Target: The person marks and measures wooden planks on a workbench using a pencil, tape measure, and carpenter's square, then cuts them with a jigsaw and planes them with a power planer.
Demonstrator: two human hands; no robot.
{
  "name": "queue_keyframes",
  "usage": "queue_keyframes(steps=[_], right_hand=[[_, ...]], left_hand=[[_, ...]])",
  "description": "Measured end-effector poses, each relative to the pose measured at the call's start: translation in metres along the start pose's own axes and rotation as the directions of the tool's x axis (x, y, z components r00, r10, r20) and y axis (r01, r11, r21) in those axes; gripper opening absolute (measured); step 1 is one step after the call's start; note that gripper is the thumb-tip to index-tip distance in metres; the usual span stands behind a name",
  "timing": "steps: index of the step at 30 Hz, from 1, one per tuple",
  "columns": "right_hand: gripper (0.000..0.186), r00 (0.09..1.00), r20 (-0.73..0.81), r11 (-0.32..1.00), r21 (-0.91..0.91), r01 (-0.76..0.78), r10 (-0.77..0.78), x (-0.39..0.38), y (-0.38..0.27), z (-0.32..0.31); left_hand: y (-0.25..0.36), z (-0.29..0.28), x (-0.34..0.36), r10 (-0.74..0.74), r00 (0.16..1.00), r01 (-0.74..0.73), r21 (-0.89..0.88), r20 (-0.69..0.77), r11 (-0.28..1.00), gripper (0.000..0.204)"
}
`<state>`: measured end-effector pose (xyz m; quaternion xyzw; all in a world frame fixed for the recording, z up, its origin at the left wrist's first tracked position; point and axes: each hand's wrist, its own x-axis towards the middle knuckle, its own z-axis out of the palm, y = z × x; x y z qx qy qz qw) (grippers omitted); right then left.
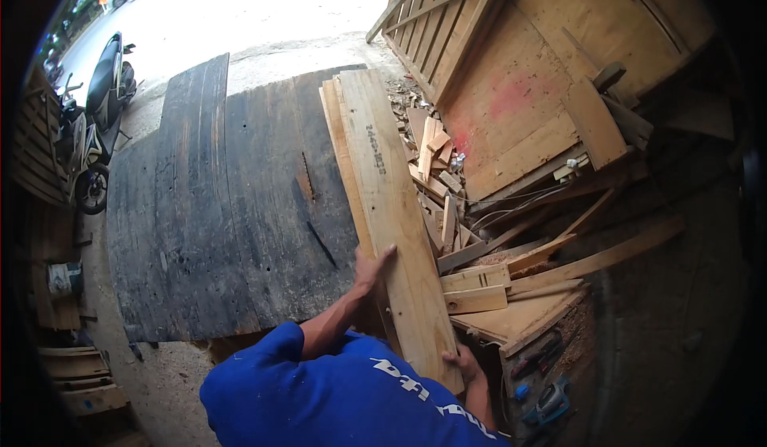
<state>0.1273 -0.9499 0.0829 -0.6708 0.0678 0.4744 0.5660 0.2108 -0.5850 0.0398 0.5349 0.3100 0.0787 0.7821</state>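
Observation:
A long pale wooden plank (403,215) slants across the right part of the dark workbench, with dark printing near its far end. Beneath its left side shows the edge of another, yellower plank (342,151). Halfway along, my left hand (372,266) grips the left edge, thumb on top and the other fingers mostly hidden. At the near right corner my right hand (468,361) clasps the plank, its thumb over the edge and its fingers underneath. My blue sleeve and shirt cover the area below.
The workbench top (264,175) is weathered dark boards with a slot. Wood offcuts (435,147) and strips lie piled to the right, near a slatted frame (439,15). A blue-green power tool (550,401) lies lower right. A motorcycle (100,119) stands at far left.

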Motion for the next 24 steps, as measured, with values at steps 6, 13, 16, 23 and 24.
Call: queue_keyframes(steps=[6,13,16,23,24], right_hand=[[0.066,0.994,0.037,0.995,0.018,0.099,-0.1,0.105,-0.135,0.038],[0.059,0.99,0.026,0.962,0.241,0.126,-0.136,0.114,-0.11,0.042],[0.066,0.964,-0.186,0.963,-0.225,0.145,-0.189,0.098,-0.075,0.033],[0.073,0.55,-0.69,0.882,-0.387,0.267,-0.47,0.113,0.0,0.082],[0.071,0.507,-0.778,0.922,-0.244,0.3,-0.371,0.104,0.027,0.087]], left_hand=[[0.085,-0.006,0.119,-0.022,0.947,0.04,0.049,-0.321,0.998,0.087],[0.034,0.001,0.138,0.277,0.851,-0.014,0.507,-0.447,0.862,0.08],[0.04,0.027,0.121,0.288,0.924,-0.204,0.314,-0.252,0.927,0.072],[0.04,-0.005,0.121,-0.001,0.994,-0.013,0.13,0.108,0.991,0.075],[0.078,0.034,0.087,-0.218,0.943,0.239,-0.055,0.253,0.969,0.08]])
